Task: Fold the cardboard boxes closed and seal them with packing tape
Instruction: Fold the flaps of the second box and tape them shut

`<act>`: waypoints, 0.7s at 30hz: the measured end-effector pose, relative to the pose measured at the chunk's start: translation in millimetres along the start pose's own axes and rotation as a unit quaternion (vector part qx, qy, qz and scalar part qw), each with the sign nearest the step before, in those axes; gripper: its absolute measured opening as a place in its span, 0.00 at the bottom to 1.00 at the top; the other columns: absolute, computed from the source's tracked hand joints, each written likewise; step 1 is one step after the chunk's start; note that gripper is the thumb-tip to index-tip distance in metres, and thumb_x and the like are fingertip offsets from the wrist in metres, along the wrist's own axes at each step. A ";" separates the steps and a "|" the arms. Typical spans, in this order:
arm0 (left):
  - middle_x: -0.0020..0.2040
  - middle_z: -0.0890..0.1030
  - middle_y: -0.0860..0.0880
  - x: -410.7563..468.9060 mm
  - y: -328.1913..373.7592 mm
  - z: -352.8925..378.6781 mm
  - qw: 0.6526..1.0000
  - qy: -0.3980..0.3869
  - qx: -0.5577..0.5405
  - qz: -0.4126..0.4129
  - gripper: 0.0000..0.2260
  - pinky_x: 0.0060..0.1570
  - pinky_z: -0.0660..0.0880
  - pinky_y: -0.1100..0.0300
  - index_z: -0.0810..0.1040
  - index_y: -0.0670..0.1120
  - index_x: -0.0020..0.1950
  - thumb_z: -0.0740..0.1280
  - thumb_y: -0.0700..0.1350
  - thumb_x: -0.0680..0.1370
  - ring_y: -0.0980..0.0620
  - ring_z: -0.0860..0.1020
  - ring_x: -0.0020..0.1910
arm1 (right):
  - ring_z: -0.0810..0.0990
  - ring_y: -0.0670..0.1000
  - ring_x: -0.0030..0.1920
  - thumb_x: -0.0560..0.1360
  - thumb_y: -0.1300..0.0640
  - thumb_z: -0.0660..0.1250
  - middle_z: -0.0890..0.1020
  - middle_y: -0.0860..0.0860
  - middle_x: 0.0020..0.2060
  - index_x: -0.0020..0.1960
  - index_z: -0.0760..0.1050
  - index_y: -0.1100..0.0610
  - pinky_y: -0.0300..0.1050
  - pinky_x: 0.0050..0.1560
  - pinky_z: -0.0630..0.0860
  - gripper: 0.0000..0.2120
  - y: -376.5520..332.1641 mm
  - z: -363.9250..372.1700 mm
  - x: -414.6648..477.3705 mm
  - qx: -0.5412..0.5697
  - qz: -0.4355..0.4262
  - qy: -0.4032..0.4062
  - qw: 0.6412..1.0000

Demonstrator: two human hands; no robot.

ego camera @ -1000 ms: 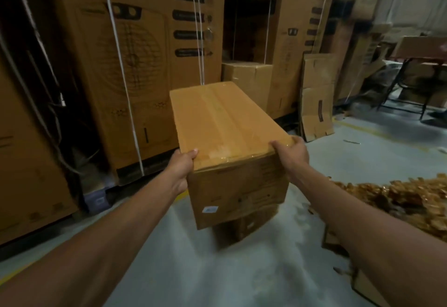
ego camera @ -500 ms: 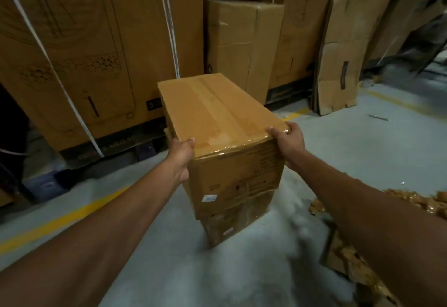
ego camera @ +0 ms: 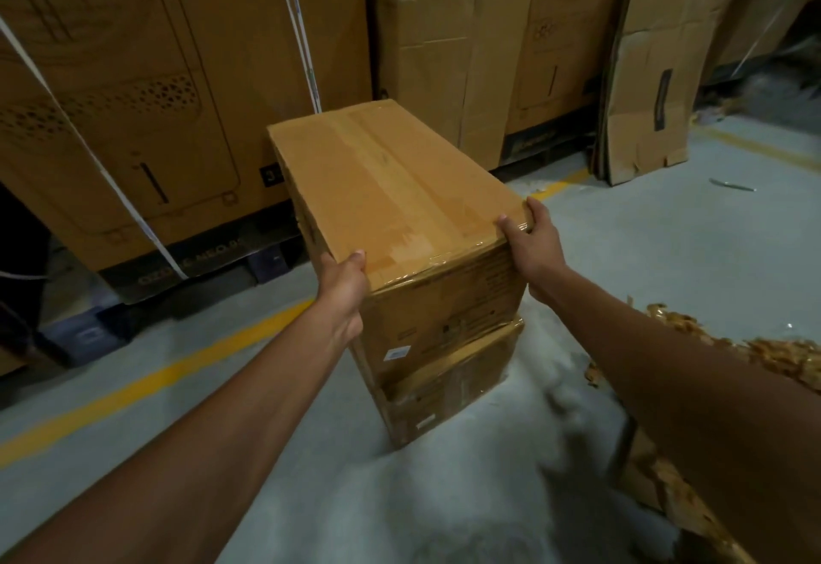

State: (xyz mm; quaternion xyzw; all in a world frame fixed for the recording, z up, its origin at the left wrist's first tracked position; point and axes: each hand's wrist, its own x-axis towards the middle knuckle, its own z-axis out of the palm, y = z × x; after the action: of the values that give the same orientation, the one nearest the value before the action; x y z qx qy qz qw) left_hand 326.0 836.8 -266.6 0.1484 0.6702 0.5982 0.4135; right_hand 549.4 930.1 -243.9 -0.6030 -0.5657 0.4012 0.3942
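The taped box (ego camera: 391,190) sits on another box (ego camera: 448,386) on the floor (ego camera: 666,226). The left grip (ego camera: 344,292) and right grip (ego camera: 531,239) each hold a near top corner, thumbs on the lid, probably to keep the stack straight so it won't tip.

Arms outstretched; left grip (ego camera: 343,293), right grip (ego camera: 536,248) clamped.

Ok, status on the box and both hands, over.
Left hand and right hand grip taped box at near corners. Directly above lower box. Nothing in the way.
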 end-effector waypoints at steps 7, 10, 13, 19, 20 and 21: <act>0.68 0.75 0.42 -29.1 14.0 -18.4 1.000 -0.004 0.024 -0.010 0.29 0.65 0.73 0.41 0.66 0.45 0.75 0.61 0.61 0.80 0.38 0.74 0.65 | 0.56 0.64 0.75 0.81 0.45 0.60 0.55 0.57 0.78 0.78 0.57 0.51 0.58 0.72 0.60 0.28 -22.4 34.0 -86.6 -0.111 -0.050 0.091 0.988; 0.71 0.73 0.44 -50.9 18.5 -50.1 0.999 -0.023 0.031 0.005 0.36 0.65 0.72 0.40 0.65 0.47 0.75 0.58 0.67 0.75 0.39 0.74 0.67 | 0.57 0.61 0.76 0.81 0.45 0.61 0.57 0.55 0.78 0.79 0.57 0.51 0.57 0.73 0.60 0.29 -37.1 40.9 -141.9 -0.113 -0.078 0.066 0.988; 0.71 0.74 0.45 -96.2 31.8 -95.6 0.997 -0.050 0.045 0.024 0.30 0.64 0.73 0.40 0.67 0.47 0.74 0.56 0.65 0.79 0.40 0.75 0.65 | 0.57 0.59 0.77 0.80 0.45 0.62 0.58 0.55 0.78 0.79 0.56 0.51 0.56 0.74 0.59 0.30 -60.6 44.2 -208.5 -0.117 -0.096 0.060 0.987; 0.79 0.61 0.48 -213.6 94.1 -213.2 0.977 -0.070 0.163 0.122 0.27 0.71 0.65 0.45 0.58 0.48 0.80 0.53 0.60 0.84 0.42 0.64 0.75 | 0.58 0.56 0.77 0.80 0.45 0.63 0.59 0.53 0.78 0.79 0.54 0.51 0.56 0.73 0.61 0.33 -141.7 65.9 -368.0 -0.092 -0.131 0.062 0.985; 0.80 0.59 0.49 -235.2 108.2 -238.1 0.970 -0.068 0.174 0.154 0.28 0.71 0.62 0.47 0.56 0.49 0.81 0.53 0.60 0.84 0.44 0.62 0.77 | 0.58 0.55 0.76 0.80 0.45 0.63 0.59 0.53 0.77 0.79 0.55 0.52 0.56 0.74 0.62 0.32 -158.8 69.9 -395.0 -0.086 -0.140 0.062 0.984; 0.80 0.59 0.49 -256.1 123.0 -264.0 0.961 -0.064 0.188 0.192 0.27 0.72 0.61 0.48 0.55 0.49 0.81 0.52 0.59 0.84 0.45 0.60 0.77 | 0.59 0.55 0.76 0.80 0.45 0.63 0.60 0.53 0.77 0.79 0.55 0.52 0.55 0.74 0.63 0.32 -176.4 73.0 -420.3 -0.082 -0.152 0.064 0.983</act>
State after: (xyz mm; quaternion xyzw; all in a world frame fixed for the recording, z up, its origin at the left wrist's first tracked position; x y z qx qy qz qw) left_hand 253.6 509.5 -71.6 0.3876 0.7012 0.5190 0.2978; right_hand 401.0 520.5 -90.8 -0.5649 -0.6553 0.2496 0.4349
